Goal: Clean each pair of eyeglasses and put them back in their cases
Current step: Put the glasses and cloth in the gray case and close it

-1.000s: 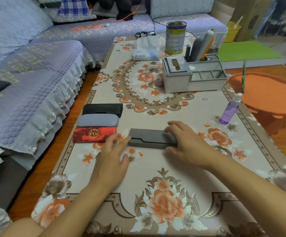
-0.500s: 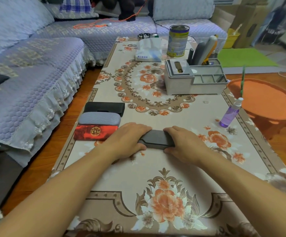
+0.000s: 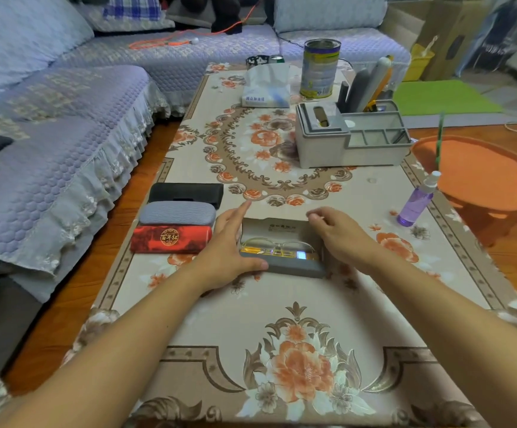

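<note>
A grey eyeglass case (image 3: 294, 267) lies open on the table, its pale lid (image 3: 277, 228) folded back. Clear-framed eyeglasses (image 3: 277, 246) rest inside. My left hand (image 3: 227, 248) is at the case's left end, thumb against the front edge, fingers stretched along the lid's left side. My right hand (image 3: 340, 234) hovers over the case's right end with fingers loosely curled, holding nothing I can see. To the left lie three closed cases: red (image 3: 170, 239), grey (image 3: 176, 213) and black (image 3: 186, 193).
A purple spray bottle (image 3: 416, 200) stands at the right. Behind are a grey organiser (image 3: 351, 139), a tissue pack (image 3: 268, 86) and a tin can (image 3: 320, 67). A sofa (image 3: 50, 134) runs along the left; an orange stool (image 3: 485, 177) sits beyond the table's right edge.
The grey case was closed under both hands; now its lid is folded back and the eyeglasses show inside. My right hand has lifted off the case.
</note>
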`<state>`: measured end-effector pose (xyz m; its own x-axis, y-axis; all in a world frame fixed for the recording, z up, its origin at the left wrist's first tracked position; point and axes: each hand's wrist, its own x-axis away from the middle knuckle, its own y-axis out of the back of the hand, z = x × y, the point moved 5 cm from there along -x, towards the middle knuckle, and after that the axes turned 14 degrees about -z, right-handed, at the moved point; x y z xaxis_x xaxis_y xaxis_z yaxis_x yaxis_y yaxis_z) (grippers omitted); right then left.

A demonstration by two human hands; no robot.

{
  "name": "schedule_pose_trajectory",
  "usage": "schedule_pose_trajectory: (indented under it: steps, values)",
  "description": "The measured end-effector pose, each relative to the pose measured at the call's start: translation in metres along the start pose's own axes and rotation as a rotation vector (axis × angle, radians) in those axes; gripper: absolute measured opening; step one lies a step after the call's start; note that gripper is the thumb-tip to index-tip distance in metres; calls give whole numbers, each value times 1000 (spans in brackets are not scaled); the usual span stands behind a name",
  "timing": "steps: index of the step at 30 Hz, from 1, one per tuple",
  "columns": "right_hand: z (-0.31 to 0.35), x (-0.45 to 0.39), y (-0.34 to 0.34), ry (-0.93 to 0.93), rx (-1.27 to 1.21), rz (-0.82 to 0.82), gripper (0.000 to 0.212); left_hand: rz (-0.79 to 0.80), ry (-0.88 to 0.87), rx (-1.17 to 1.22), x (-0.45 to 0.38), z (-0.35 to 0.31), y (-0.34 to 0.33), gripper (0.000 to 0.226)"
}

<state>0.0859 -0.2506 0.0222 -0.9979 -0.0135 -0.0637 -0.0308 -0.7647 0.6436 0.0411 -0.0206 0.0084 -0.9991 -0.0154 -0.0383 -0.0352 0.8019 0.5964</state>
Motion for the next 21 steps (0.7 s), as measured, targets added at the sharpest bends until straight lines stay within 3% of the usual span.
schedule_pose_trajectory:
  steps: [3,5,7,12,15,17,21]
  values:
    - [1,-6,4,20,-27,-160,10,0,-13,-24,1,4,-2,110]
    - [5,-1,7,166,50,-179,19,5,9,-13,0,10,-3,105]
    - [2,6,7,231,148,-129,18,4,31,12,-1,14,-4,104]
    - [-17,18,2,79,373,168,18,-14,27,39,-1,18,-7,104]
    - [-12,18,5,83,291,159,2,-24,20,69,0,19,-7,102]
    - [-7,14,7,88,240,132,9,-31,16,72,1,19,-7,101]
    - [7,10,4,172,439,153,14,-25,9,74,1,18,-6,101]
